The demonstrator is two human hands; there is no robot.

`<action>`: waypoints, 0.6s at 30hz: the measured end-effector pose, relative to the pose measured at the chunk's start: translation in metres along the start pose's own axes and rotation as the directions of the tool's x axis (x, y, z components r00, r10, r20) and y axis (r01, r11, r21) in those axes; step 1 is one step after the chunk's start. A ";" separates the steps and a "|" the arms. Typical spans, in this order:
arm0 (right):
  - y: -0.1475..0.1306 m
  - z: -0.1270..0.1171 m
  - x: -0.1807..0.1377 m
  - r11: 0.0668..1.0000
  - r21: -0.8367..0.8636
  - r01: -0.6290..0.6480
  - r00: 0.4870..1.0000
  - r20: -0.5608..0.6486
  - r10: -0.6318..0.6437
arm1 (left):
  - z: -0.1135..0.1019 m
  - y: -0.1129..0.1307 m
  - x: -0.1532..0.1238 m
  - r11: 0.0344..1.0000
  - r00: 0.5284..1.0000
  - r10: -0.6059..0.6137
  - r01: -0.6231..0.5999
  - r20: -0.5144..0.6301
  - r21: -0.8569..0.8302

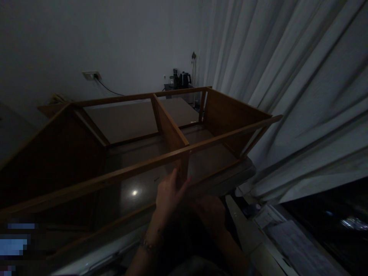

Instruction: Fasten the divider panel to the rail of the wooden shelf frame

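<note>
A brown wooden shelf frame (138,165) lies on a bed-like surface, its open side facing up. A wooden divider (171,120) crosses its middle. At the near end of that divider, my left hand (168,191) is closed around the short upright, thumb on the right side and fingertips hidden behind the wood. My right hand (211,212) is low and close to my body, just right of the left one. Its fingers look curled, but deep shadow hides what they hold, if anything. A small dark nail-like piece (156,179) shows inside the frame.
White curtains (258,57) hang along the right. A black kettle (184,79) stands on a small table at the back. On the left wall, a cord runs from a socket (92,75). Boxes (299,245) lie on the floor at lower right. The room is dim.
</note>
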State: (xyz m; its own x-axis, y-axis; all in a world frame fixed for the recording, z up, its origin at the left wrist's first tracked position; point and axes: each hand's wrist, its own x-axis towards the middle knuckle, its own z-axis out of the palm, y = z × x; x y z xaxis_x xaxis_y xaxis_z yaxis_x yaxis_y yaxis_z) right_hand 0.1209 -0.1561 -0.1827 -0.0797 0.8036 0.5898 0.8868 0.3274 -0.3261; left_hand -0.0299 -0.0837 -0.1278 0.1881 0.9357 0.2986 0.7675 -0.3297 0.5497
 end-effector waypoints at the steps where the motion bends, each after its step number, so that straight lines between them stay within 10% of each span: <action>1: 0.000 0.000 0.001 1.000 -0.003 0.004 1.000 0.005 -0.004 | 0.000 0.000 0.000 1.000 1.000 -0.002 0.002 -0.002 -0.003; 8: -0.015 0.008 0.000 0.943 0.198 -0.268 0.959 0.145 0.243 | -0.003 0.003 0.000 0.999 1.000 -0.020 0.020 0.012 -0.026; 13: -0.024 0.013 -0.001 0.580 0.499 -0.643 0.765 0.442 0.468 | -0.004 0.004 0.000 0.999 1.000 -0.022 0.022 0.015 -0.041; 18: -0.016 0.013 -0.003 0.716 0.474 -0.512 0.858 0.329 0.395 | -0.003 0.003 0.000 0.998 1.000 -0.029 0.030 0.010 -0.054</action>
State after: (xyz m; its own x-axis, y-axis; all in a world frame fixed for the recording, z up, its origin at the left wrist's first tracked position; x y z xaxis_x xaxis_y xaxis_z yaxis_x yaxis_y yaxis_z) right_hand 0.1008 -0.1575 -0.1887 0.1319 0.9822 0.1337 0.4604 0.0587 -0.8858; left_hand -0.0292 -0.0855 -0.1238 0.1713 0.9461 0.2749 0.7387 -0.3079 0.5996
